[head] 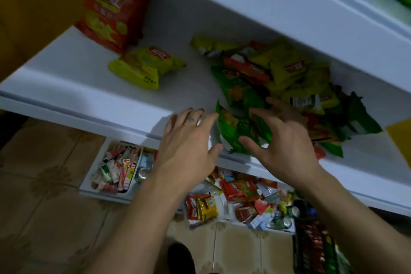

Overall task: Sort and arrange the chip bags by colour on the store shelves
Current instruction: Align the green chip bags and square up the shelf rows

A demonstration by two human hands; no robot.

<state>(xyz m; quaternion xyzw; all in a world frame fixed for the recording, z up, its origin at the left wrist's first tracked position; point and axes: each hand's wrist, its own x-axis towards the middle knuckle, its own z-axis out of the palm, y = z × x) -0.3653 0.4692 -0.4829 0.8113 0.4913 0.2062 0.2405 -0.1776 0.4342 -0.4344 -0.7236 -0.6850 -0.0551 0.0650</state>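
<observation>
Shelf (77, 73) is bearing one red bag (109, 6), one yellow bag (144, 66), a heap (289, 69); my left hand (189, 140) and right hand (287, 147) are hovering wide-open, flanking one green bag (235, 131).

Hands: two, left hand (189, 144) and right hand (287, 140).
Mixed heap (289, 73) of chip bags: one; yellow, green and red bags overlap, many, exact count unreadable.
Green bag (235, 129) at heap's near edge: one clearly separate.
Lone yellow bag (144, 66), left of heap: one.
Upright red bag (106, 6), far left of heap: one clear; any behind it uncountable.
White tray (89, 176), below and left of heap: one, small packets too many to count.
</observation>
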